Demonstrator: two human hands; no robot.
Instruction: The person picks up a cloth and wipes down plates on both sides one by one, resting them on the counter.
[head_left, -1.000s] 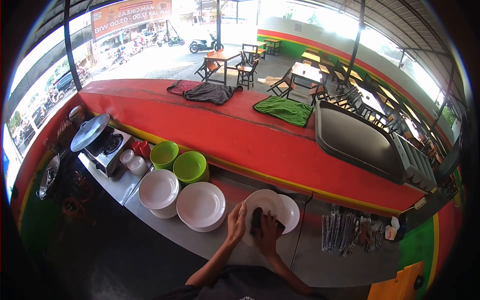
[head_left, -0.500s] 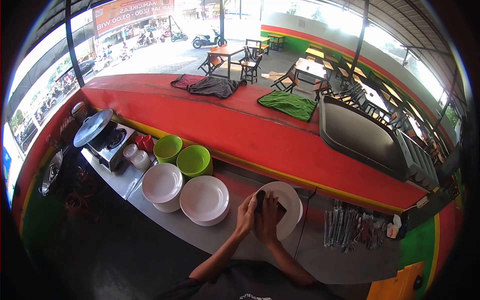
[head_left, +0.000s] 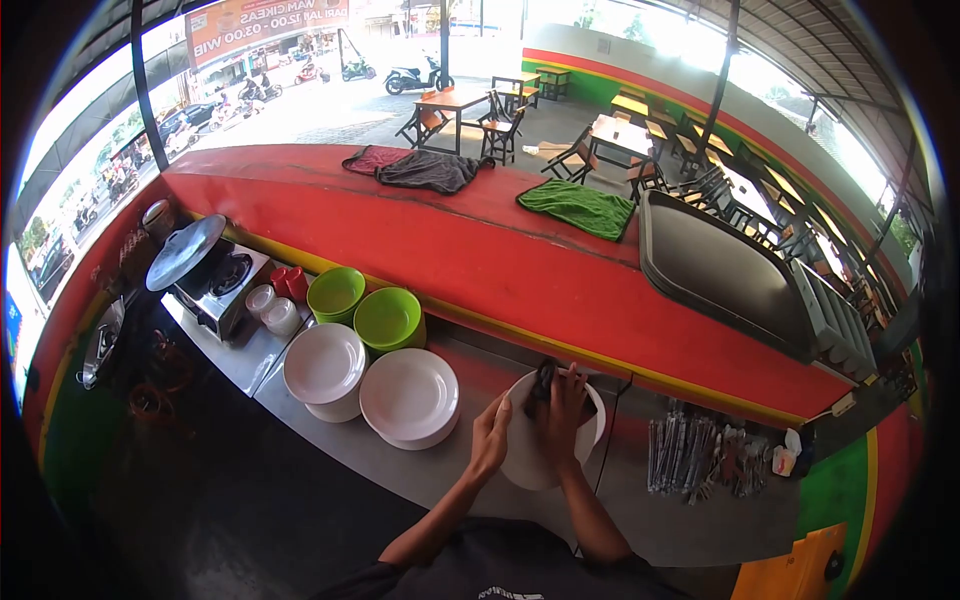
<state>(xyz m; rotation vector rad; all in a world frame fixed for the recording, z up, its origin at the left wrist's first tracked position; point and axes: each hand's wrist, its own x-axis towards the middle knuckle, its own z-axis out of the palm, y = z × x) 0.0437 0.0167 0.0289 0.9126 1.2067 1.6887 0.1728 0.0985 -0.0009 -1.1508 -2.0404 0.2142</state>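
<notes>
A white plate (head_left: 530,455) is tilted between my hands above the steel counter, with another white plate edge behind it at the right. My left hand (head_left: 490,438) grips the plate's left rim. A dark cloth (head_left: 543,383) lies under my right hand (head_left: 565,415), which presses it on the plate's upper face. Left of my hands stand two stacks of white plates, the nearer one (head_left: 409,396) and the farther one (head_left: 325,364). Behind them are green bowls (head_left: 388,318) in two stacks.
Wrapped cutlery (head_left: 685,455) lies on the counter at the right. A stove (head_left: 225,285) with a pan lid stands at the left. The red ledge (head_left: 450,240) holds cloths (head_left: 578,208) and a dark tray (head_left: 715,270).
My right hand and the dark cloth have moved up and right over the plate. The plate has shifted and turned in my left hand, which stays at its left side.
</notes>
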